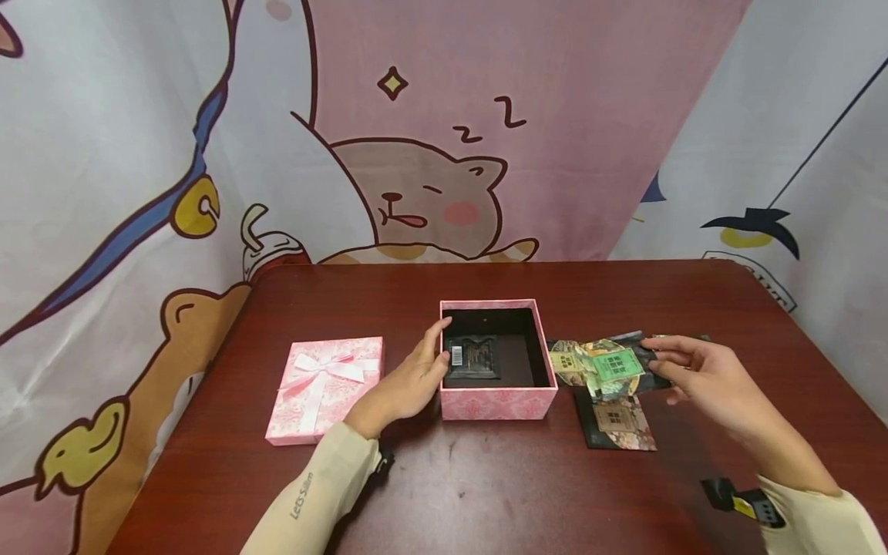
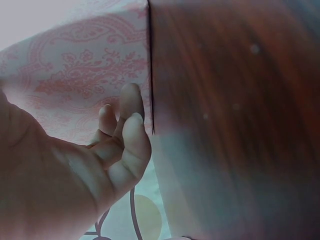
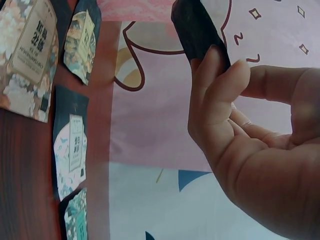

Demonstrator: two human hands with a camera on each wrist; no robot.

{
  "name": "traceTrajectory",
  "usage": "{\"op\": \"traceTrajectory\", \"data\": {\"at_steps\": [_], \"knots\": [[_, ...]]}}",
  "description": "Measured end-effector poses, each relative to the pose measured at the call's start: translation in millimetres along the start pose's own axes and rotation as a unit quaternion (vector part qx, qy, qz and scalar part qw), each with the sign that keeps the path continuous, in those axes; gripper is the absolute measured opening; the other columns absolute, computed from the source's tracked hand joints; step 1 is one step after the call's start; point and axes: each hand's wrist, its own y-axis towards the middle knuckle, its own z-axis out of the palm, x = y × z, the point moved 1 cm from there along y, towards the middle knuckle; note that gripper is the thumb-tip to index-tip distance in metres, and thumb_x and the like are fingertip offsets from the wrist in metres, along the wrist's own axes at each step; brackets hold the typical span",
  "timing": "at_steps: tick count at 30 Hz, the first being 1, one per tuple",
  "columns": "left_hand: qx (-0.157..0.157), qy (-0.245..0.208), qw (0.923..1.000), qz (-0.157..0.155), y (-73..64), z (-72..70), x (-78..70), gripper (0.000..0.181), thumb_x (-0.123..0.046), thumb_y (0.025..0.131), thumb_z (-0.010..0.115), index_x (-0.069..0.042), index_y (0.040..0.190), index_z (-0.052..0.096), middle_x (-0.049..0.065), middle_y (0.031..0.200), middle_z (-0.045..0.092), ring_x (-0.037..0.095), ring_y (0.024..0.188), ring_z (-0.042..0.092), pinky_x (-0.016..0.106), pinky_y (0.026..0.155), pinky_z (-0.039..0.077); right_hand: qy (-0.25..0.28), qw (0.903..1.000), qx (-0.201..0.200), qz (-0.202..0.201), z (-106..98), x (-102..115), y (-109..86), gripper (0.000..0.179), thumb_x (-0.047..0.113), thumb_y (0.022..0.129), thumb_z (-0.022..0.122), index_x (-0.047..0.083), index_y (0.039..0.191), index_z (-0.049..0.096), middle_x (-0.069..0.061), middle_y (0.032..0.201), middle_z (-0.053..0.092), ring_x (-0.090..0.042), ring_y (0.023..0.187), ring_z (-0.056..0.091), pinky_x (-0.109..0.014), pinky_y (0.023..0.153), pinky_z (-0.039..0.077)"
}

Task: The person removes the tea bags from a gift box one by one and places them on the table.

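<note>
A pink patterned box [image 1: 499, 404] stands lidless at the middle of the table, its inside black. A black sachet [image 1: 475, 358] with a barcode lies in it. My left hand [image 1: 409, 381] rests against the box's left wall, thumb and index finger at the rim; in the left wrist view its other fingers lie loosely bent along the outer side. My right hand [image 1: 718, 385] pinches a green-labelled sachet [image 1: 617, 365] by its right end, to the right of the box. The right wrist view shows this sachet's dark side [image 3: 200, 30] between thumb and fingers.
A pink lid [image 1: 326, 389] with a ribbon bow lies left of the box. On the table to the right are a beige-labelled sachet [image 1: 613, 420], a yellow-labelled sachet [image 1: 567, 362] and a white-patterned sachet [image 3: 72, 145]. A cartoon-printed cloth [image 1: 555, 154] hangs behind the table.
</note>
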Motion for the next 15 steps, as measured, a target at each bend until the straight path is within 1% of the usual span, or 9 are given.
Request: {"op": "traceTrajectory", "data": {"at_steps": [4, 7, 12, 15], "knots": [[0.0, 0.002, 1.0, 0.002, 0.4, -0.4, 0.1, 0.057, -0.029, 0.108, 0.033, -0.019, 0.158, 0.008, 0.025, 0.155, 0.027, 0.034, 0.142, 0.032, 0.05, 0.114, 0.028, -0.008, 0.9999, -0.007, 0.0, -5, -5, -1.6, 0.042, 0.013, 0.104, 0.048, -0.01, 0.14, 0.045, -0.031, 0.122, 0.059, -0.014, 0.073, 0.067, -0.037, 0.062, 0.057], [0.002, 0.005, 1.0, 0.001, 0.8, -0.8, -0.1, 0.057, -0.03, 0.108, 0.032, -0.02, 0.158, 0.007, 0.024, 0.156, 0.027, 0.034, 0.142, 0.033, 0.049, 0.114, 0.028, -0.012, 0.9999, -0.01, 0.007, -7, -9, -2.1, 0.042, 0.015, 0.104, 0.048, -0.009, 0.139, 0.045, -0.029, 0.119, 0.061, -0.018, 0.069, 0.066, -0.037, 0.062, 0.056], [0.005, 0.006, 1.0, -0.001, 0.5, -1.2, -0.9, 0.057, -0.03, 0.108, 0.032, -0.02, 0.158, 0.007, 0.025, 0.156, 0.027, 0.035, 0.142, 0.033, 0.051, 0.114, 0.028, -0.009, 0.9997, -0.011, 0.02, -8, -17, -3.2, 0.042, 0.014, 0.104, 0.048, -0.01, 0.138, 0.045, -0.016, 0.107, 0.067, -0.017, 0.06, 0.057, -0.032, 0.057, 0.052], [0.006, 0.005, 1.0, -0.004, -0.2, -0.7, -0.6, 0.056, -0.03, 0.108, 0.032, -0.02, 0.158, 0.007, 0.025, 0.156, 0.027, 0.035, 0.142, 0.033, 0.051, 0.113, 0.028, -0.01, 0.9995, -0.014, 0.025, -9, -19, -4.1, 0.041, 0.013, 0.104, 0.048, -0.01, 0.138, 0.046, -0.011, 0.101, 0.068, -0.017, 0.057, 0.051, -0.032, 0.054, 0.048]]}}
